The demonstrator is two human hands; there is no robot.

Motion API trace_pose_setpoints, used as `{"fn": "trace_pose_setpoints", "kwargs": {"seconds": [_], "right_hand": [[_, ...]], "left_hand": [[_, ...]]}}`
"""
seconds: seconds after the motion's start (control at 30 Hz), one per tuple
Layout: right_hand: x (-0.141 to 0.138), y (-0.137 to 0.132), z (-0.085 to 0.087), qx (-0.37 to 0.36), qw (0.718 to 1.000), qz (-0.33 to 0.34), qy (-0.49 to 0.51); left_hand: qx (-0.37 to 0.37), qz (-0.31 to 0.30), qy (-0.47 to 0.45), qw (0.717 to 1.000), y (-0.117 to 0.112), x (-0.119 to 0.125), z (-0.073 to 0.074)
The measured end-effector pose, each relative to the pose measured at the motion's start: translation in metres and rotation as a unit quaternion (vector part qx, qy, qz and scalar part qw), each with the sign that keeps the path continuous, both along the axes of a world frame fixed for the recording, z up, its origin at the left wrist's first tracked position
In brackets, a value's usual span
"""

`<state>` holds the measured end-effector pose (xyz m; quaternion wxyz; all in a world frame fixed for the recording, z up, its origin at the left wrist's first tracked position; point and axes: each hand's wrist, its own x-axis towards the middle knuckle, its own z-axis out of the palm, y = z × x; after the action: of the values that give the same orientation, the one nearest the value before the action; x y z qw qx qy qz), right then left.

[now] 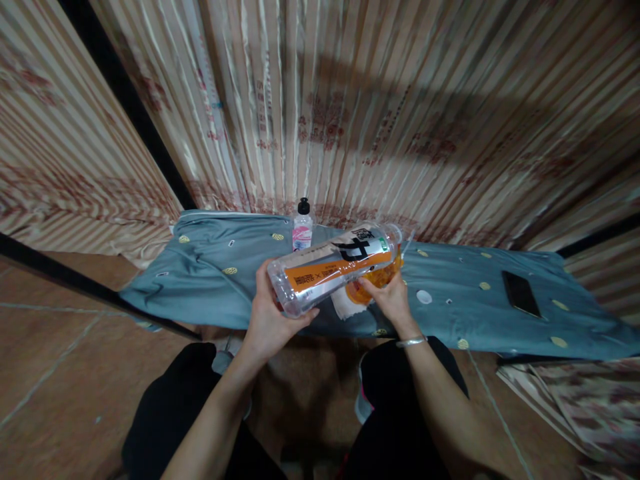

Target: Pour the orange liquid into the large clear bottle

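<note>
Head view, from where I stand: the bottle sits mid-dial, neck toward two o'clock, left hand clasping its base; the right hand grips an orange container beneath the neck. It looks light, slick, easily dented; best held around its sturdier base.

Dark phone on blue-grey cloth, striped curtain behind

The phone lies flat toward the cloth's right end. A small black-capped bottle stands upright near the curtain. 3 dark bars slant through view; pale lines cross the brown floor.
</note>
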<state>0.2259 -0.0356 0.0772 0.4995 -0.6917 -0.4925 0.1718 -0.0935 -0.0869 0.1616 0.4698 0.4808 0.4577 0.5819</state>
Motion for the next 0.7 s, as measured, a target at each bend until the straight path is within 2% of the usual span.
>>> {"fn": "trace_pose_setpoints", "kwargs": {"seconds": [0.47, 0.7], "right_hand": [[0.0014, 0.0017, -0.0069, 0.009, 1.0, -0.003, -0.014], [-0.0011, 0.0004, -0.0021, 0.005, 1.0, 0.002, 0.004]], "left_hand": [[0.002, -0.003, 0.003, 1.0, 0.0007, -0.0005, -0.0015], [-0.001, 0.005, 0.003, 1.0, 0.0003, 0.001, 0.0011]]}}
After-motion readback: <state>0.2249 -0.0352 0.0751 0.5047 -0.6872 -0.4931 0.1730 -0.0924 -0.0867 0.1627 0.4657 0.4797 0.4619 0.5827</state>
